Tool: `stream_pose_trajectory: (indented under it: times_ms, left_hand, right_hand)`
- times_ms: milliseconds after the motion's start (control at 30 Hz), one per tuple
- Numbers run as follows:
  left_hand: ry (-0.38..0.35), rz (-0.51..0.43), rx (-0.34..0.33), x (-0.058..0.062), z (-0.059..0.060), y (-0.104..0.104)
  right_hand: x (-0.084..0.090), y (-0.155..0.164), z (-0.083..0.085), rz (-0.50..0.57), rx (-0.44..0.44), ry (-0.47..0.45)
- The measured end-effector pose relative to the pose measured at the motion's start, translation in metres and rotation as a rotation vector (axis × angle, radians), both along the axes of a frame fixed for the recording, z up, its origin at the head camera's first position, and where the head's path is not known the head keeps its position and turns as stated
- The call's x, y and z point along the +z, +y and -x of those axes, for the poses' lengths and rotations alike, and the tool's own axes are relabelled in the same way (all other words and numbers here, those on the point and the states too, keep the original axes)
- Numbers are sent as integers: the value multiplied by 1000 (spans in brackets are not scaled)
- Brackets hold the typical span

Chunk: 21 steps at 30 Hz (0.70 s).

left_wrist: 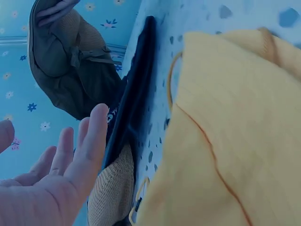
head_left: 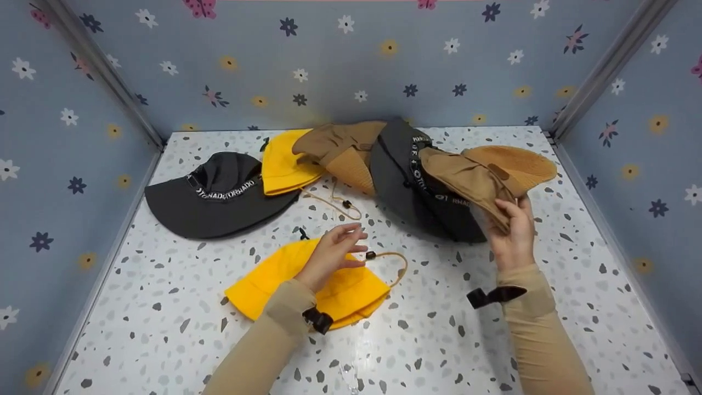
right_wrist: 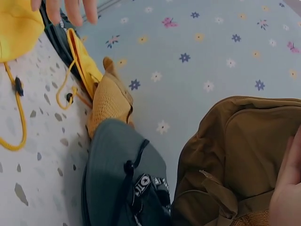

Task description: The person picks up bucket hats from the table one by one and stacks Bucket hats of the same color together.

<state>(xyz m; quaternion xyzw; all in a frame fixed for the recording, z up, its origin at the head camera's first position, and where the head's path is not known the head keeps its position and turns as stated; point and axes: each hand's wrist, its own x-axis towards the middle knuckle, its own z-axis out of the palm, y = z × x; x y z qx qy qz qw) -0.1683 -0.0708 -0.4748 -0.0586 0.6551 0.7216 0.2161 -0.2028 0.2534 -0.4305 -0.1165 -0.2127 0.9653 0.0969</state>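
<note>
Head view: right hand [head_left: 513,233] grips tan bucket hat [head_left: 488,175] off the table; left hand [head_left: 332,255], fingers loosely apart, hovers over yellow bucket hat [head_left: 263,288].

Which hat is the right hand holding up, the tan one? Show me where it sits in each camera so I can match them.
Head: tan hat right of centre, held up by the right hand.
Left wrist: top left, above the open left hand.
Right wrist: lower right.
Shared landmark: the dark lettered hat beside it.
</note>
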Motion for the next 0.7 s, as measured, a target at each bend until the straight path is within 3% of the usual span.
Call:
stream_pose_trajectory:
  times_ms: [300,500,700]
  left_hand:
    - [-45,-231,-32,16,17,22]
    - [-68,-366,-49,22,19,35]
    - [-42,-435,-52,26,21,44]
  right_hand:
    - [9,-11,-12,34,54,78]
    - [10,-17,-19,7,100,101]
    - [9,-24,-23,-6,142,131]
